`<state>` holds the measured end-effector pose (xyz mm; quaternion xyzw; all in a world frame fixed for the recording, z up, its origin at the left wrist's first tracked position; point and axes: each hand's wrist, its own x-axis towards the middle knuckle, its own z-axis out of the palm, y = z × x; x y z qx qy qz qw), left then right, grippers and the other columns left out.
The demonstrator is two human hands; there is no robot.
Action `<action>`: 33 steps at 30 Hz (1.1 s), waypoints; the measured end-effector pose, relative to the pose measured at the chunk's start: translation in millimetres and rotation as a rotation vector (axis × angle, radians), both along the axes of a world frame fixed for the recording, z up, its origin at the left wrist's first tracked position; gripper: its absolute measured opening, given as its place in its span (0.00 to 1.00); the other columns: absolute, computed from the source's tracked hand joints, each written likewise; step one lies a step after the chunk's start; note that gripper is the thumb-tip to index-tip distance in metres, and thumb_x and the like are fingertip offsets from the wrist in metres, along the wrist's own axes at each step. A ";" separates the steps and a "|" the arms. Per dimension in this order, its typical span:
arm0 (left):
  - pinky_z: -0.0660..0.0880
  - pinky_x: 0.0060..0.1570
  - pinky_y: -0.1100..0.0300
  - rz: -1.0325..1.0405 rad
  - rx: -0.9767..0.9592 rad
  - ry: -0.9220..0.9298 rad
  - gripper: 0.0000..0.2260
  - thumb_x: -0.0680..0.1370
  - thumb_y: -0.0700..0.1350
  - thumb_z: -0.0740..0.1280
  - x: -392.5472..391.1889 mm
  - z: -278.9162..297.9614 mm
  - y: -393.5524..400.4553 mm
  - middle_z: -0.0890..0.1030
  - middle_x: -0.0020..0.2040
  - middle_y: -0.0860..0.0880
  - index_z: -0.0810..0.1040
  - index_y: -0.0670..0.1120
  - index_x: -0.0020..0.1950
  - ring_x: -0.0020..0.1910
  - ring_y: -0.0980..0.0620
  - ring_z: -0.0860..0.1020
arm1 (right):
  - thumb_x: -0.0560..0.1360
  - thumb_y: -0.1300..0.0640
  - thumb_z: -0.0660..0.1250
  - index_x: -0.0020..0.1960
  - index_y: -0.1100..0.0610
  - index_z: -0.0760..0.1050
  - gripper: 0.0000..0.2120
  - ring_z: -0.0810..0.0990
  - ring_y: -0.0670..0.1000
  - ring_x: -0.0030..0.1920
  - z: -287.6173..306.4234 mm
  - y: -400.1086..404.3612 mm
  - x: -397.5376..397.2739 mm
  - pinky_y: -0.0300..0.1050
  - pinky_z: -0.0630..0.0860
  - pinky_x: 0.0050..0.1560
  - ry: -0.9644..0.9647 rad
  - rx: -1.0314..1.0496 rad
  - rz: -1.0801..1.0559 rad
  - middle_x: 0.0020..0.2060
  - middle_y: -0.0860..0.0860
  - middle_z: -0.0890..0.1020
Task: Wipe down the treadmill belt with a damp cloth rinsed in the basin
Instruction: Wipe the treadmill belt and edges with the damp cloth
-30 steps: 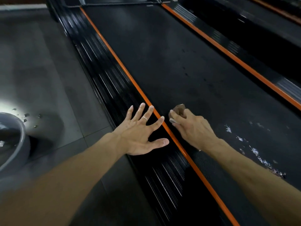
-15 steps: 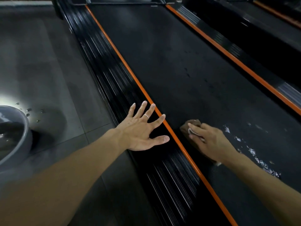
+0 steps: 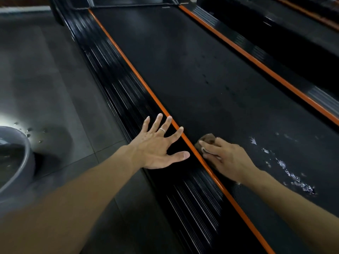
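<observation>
1. The brown cloth lies on the treadmill belt, at the belt's left edge, just beside the orange strip. Half a second ago it was a little further right on the belt; one second ago it was near this same edge.
2. The right hand presses the cloth down, its fingers curled over it and close together.
3. The left hand stays flat on the ribbed left side rail, fingers straight and spread wide; a ring is on one finger.
4. Shiny wet marks lie on the belt right of the right hand.
5. The far part of the belt is open up to the right orange strip.
6. The grey basin stands on the floor, at the left, well apart from the rail.
</observation>
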<state>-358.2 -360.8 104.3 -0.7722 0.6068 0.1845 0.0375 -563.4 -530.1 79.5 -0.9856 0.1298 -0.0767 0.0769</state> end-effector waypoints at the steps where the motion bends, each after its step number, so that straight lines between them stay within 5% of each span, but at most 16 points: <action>1: 0.31 0.72 0.38 -0.001 -0.001 0.003 0.42 0.68 0.76 0.36 0.2 0.2 -0.4 0.34 0.78 0.44 0.38 0.60 0.78 0.74 0.43 0.28 | 0.79 0.43 0.54 0.67 0.45 0.73 0.20 0.74 0.51 0.31 1.8 -0.9 18.1 0.45 0.72 0.26 -0.012 -0.036 0.030 0.43 0.48 0.74; 6: 0.31 0.72 0.39 -0.002 -0.006 -0.006 0.41 0.68 0.76 0.36 3.3 0.0 -1.0 0.35 0.78 0.45 0.39 0.60 0.78 0.75 0.43 0.29 | 0.82 0.46 0.54 0.72 0.44 0.68 0.19 0.78 0.56 0.42 2.4 -7.7 111.4 0.47 0.72 0.35 0.031 -0.175 -0.072 0.53 0.54 0.74; 13: 0.32 0.72 0.39 0.006 0.007 0.000 0.41 0.68 0.75 0.35 0.1 2.5 -0.9 0.35 0.78 0.44 0.40 0.60 0.78 0.75 0.42 0.30 | 0.78 0.42 0.54 0.63 0.48 0.77 0.21 0.77 0.52 0.31 2.5 17.9 -23.8 0.45 0.74 0.25 0.008 -0.009 -0.072 0.43 0.47 0.74; 16: 0.32 0.72 0.39 0.004 -0.003 -0.003 0.40 0.69 0.75 0.36 -0.2 3.0 -1.1 0.36 0.79 0.44 0.40 0.59 0.79 0.75 0.42 0.30 | 0.79 0.44 0.53 0.63 0.51 0.77 0.21 0.78 0.56 0.33 7.8 7.2 34.7 0.44 0.70 0.27 -0.044 -0.113 -0.007 0.47 0.52 0.77; 20: 0.33 0.73 0.39 0.013 -0.015 -0.009 0.39 0.70 0.75 0.36 1.9 0.6 -2.5 0.36 0.79 0.45 0.41 0.60 0.79 0.76 0.42 0.31 | 0.81 0.48 0.54 0.68 0.51 0.72 0.19 0.79 0.61 0.47 3.2 -3.4 112.3 0.49 0.72 0.39 0.021 -0.105 -0.115 0.60 0.55 0.74; 24: 0.33 0.73 0.39 0.008 0.003 0.010 0.37 0.72 0.73 0.37 2.7 3.0 -1.9 0.37 0.79 0.45 0.42 0.60 0.79 0.76 0.42 0.32 | 0.79 0.44 0.51 0.66 0.50 0.74 0.22 0.76 0.53 0.37 0.3 -2.0 42.6 0.48 0.75 0.34 0.036 -0.009 0.048 0.48 0.51 0.74; 28: 0.33 0.73 0.39 0.003 0.013 0.008 0.36 0.74 0.72 0.38 2.5 6.1 -2.6 0.38 0.79 0.43 0.44 0.59 0.79 0.76 0.41 0.34 | 0.80 0.46 0.57 0.62 0.48 0.75 0.15 0.73 0.46 0.35 9.0 5.7 -34.3 0.43 0.74 0.33 0.086 0.068 0.102 0.44 0.40 0.66; 33: 0.34 0.73 0.39 0.003 -0.110 -0.031 0.39 0.73 0.71 0.36 -10.3 9.0 -2.2 0.39 0.79 0.42 0.44 0.53 0.80 0.77 0.42 0.34 | 0.79 0.43 0.53 0.67 0.49 0.72 0.21 0.70 0.48 0.35 12.7 6.8 27.3 0.43 0.71 0.31 -0.030 -0.058 -0.010 0.45 0.49 0.72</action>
